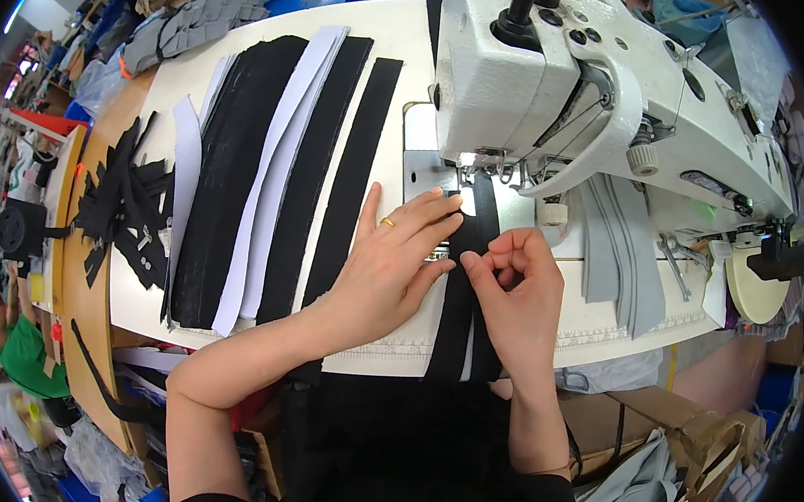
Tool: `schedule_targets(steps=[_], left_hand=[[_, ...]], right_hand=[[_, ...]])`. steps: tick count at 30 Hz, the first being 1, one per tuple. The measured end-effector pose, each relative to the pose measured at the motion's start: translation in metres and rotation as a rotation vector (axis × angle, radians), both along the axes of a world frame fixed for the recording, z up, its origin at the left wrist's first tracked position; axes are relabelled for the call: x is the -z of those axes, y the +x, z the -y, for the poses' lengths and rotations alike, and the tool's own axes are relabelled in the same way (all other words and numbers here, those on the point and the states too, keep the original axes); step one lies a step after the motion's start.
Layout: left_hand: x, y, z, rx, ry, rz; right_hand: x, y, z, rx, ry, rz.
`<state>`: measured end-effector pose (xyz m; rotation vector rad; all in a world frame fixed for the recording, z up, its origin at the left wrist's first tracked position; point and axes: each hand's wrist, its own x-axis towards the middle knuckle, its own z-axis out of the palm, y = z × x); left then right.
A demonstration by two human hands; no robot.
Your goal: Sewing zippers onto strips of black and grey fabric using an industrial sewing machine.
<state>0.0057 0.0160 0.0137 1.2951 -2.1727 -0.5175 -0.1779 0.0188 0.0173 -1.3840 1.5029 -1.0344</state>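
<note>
A white sewing machine stands over the table at the upper right. A long black fabric strip runs from under its presser foot down over the table's front edge, with a thin grey edge showing beside it. My left hand, a ring on one finger, lies with fingers stretched out toward the presser foot, its fingertips by the strip's left edge. Thumb and forefinger of my right hand pinch the strip's right side, just below the foot. The exact layers between those fingers are hidden.
Left of my hands lie black fabric strips, white strips and a heap of black scraps. Grey strips and metal scissors lie to the right. A cardboard box stands below; a person in green is far left.
</note>
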Motion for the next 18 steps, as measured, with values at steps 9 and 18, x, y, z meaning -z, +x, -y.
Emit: schedule_targets(steps=[9, 18], left_hand=[[0.003, 0.005, 0.008, -0.108, -0.080, 0.102], [-0.001, -0.006, 0.032, -0.220, -0.026, -0.136]], right_hand=[[-0.006, 0.008, 0.005, -0.051, -0.090, -0.252], [-0.002, 0.011, -0.012, -0.002, -0.195, -0.398]])
